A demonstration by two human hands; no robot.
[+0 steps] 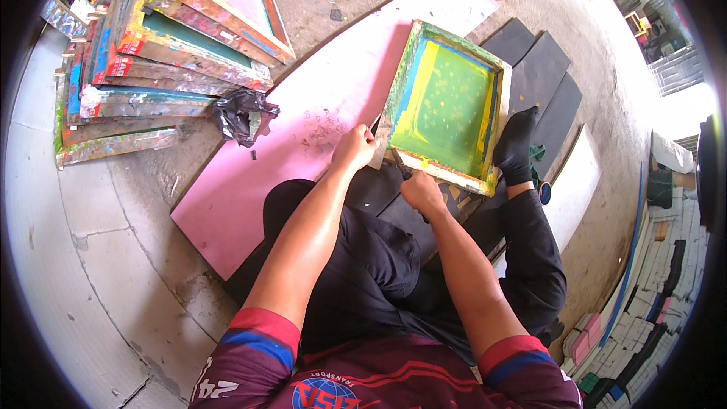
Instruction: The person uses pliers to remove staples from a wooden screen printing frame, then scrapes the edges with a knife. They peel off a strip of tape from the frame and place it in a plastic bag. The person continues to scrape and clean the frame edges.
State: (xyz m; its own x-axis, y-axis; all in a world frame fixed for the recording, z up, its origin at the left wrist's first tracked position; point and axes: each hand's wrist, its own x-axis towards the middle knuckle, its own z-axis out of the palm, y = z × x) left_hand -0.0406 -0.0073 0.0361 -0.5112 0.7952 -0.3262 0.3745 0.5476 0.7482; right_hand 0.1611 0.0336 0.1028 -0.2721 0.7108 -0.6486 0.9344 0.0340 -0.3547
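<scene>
A wooden screen printing frame [496,98] with green and yellow mesh [447,102] lies tilted in front of me, its edges smeared with paint. At its near left corner my left hand [354,148] is closed in a pinch. Whatever is between those fingertips is too small to tell; a thin tan piece [376,157] shows just below them. My right hand [422,192] grips a slim tool with a dark handle [404,170]. The tool's tip meets the frame's near edge close to that corner; its kind is not clear. My socked foot [517,140] rests against the frame's right side.
Several paint-stained frames [182,68] are stacked at the left, with a crumpled black plastic bag [244,115] beside them. Under the work lie a large pink board [250,189] and dark panels [545,68]. A small round container [544,193] and green cloth [537,153] sit by my foot.
</scene>
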